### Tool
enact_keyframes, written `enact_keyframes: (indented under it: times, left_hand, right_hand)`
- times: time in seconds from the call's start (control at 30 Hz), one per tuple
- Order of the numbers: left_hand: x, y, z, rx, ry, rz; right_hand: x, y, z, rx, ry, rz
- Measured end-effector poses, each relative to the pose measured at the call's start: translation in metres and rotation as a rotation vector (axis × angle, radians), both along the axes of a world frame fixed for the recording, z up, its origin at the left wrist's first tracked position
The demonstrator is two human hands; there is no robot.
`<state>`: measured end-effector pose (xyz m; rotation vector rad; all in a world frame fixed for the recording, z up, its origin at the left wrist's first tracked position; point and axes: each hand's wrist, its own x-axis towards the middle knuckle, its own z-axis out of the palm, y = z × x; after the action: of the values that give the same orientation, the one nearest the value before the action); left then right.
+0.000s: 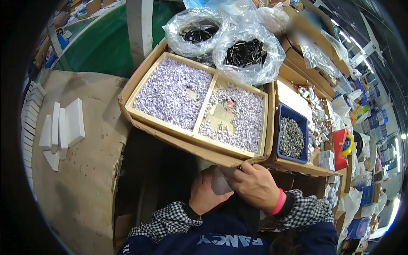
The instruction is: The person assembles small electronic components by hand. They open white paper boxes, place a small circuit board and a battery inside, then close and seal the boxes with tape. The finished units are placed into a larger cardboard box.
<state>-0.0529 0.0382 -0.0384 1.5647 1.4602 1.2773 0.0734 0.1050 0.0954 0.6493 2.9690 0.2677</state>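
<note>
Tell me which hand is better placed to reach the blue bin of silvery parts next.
Right, probably. The right hand is nearer the blue bin; the left hand is farther off and appears to hold a pale piece. What the right hand grips, if anything, is unclear.

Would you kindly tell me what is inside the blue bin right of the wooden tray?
The blue bin holds many small greyish pieces; anything beneath them is hidden.

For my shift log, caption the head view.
Left hand and right hand around a whitish piece, near a divided wooden tray of lilac parts beside a blue bin of metal pieces.
</note>
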Motion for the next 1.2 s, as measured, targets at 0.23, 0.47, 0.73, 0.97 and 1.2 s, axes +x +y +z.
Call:
enact_keyframes:
  times: [0.23, 0.47, 0.73, 0.97, 1.2]
  left_hand:
    - [-0.012, 0.007, -0.005, 0.074, -0.047, -0.035]
    - [-0.018, 0.014, -0.005, 0.037, -0.019, -0.066]
    - [-0.032, 0.016, -0.018, 0.056, -0.008, -0.011]
    - [-0.041, 0.019, -0.025, 0.054, -0.067, -0.031]
    - [-0.046, 0.026, -0.026, 0.044, -0.118, -0.057]
  right_hand:
    - [-0.006, 0.103, 0.066, -0.014, 0.332, -0.009]
    - [-0.046, 0.266, 0.058, 0.393, 0.325, -0.466]
    - [-0.064, 0.294, 0.073, 0.286, 0.177, -0.681]
    - [-0.114, 0.281, 0.111, -0.074, 0.503, -0.211]
    - [-0.202, 0.331, 0.05, 0.243, 0.074, -0.337]
